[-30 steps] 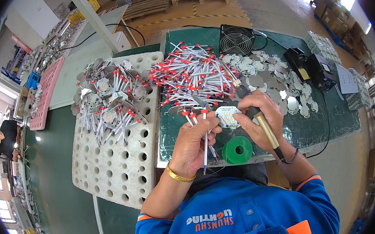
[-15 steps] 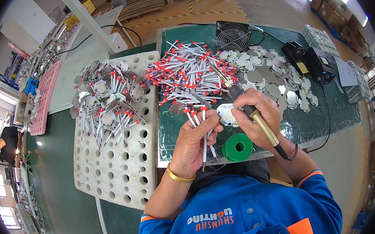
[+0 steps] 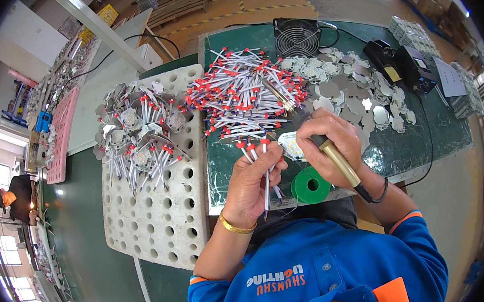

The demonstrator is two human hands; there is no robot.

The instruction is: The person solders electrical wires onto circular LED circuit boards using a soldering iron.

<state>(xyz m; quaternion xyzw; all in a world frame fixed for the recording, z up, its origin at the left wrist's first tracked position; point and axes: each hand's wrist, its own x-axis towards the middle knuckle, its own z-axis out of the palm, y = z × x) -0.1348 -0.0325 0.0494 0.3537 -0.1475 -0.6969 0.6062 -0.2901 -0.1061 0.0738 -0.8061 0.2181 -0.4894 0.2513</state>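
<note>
My left hand (image 3: 252,182) is closed around a few white cables (image 3: 267,189) with red collars, their coloured wire ends hanging below the fingers. In my right hand (image 3: 333,143) is a soldering iron (image 3: 342,164) with a gold-coloured handle. Its tip points up and left, over a heap of similar red-collared cables (image 3: 239,86). A white LED board (image 3: 292,146) lies between the two hands, close to the right fingertips and partly covered by them. Just below the right hand sits a green spool (image 3: 311,185) of thin wire at the near edge of the table.
On the left, a white foam board (image 3: 138,222) full of holes carries assembled boards with cables (image 3: 141,122). Loose metal-backed boards (image 3: 345,91) spread across the green table, with a fan (image 3: 296,39) behind. A black soldering station (image 3: 415,71) stands far right, its cord trailing down.
The whole view has shifted slightly. Both hands keep their holds, and the soldering iron stays pointed up and left.
</note>
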